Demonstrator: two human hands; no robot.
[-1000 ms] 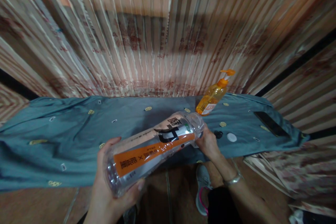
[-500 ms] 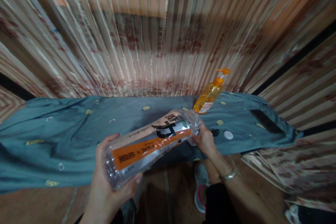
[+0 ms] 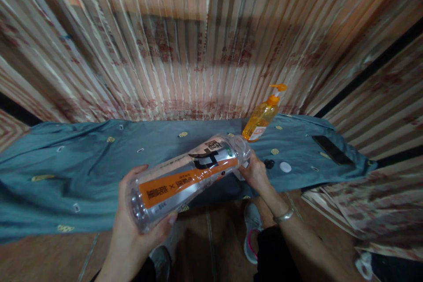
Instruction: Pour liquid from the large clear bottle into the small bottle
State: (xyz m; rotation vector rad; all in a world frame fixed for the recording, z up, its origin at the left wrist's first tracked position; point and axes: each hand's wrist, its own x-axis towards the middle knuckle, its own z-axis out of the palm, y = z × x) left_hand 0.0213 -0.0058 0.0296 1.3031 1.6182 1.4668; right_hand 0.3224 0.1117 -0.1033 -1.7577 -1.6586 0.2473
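A large clear plastic bottle with an orange and silver label (image 3: 191,176) is held on a slant above the cloth-covered table. My left hand (image 3: 139,220) wraps round its base at the lower left. At the neck end, on the right, my right hand (image 3: 256,169) grips the bottle, its fingertips partly hidden. Just behind the neck, an orange pump bottle (image 3: 261,119) with yellow liquid stands on the cloth. Under my right hand a small pale object (image 3: 238,175) shows in part.
On the blue-green cloth (image 3: 82,158), right of my right hand, lie a small black object (image 3: 269,164), a white disc (image 3: 285,167) and a dark flat phone-like object (image 3: 332,150). A pleated curtain (image 3: 185,75) hangs behind the table.
The held bottle has turned slightly about its length and shifted a little left in view. Both hands keep their hold. The whole scene has shifted slightly left.
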